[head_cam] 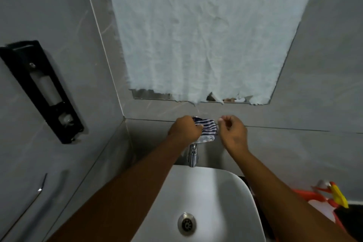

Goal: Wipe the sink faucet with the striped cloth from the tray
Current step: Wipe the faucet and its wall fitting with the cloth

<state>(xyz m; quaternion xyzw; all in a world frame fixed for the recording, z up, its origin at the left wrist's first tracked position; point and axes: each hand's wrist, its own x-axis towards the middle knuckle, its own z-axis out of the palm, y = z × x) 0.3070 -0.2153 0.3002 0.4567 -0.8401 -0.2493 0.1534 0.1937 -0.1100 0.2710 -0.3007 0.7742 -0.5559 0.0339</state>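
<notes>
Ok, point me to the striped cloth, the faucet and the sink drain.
striped cloth [206,126], head view, on its striped middle between the hands.
faucet [192,155], head view, on the chrome spout.
sink drain [186,224], head view, on the metal grate.

Both arms reach over the white sink [206,192], and the left hand [185,128] is closed around a blue-and-white striped cloth [206,126] bunched over the top of the chrome faucet [192,155]. The right hand [232,132] sits just beside the cloth's other end with fingers curled, though I can't tell if it's actually touching. Black soap dispenser [42,90] on the left wall, red-and-yellow spray bottle [330,196] at the right edge.
</notes>
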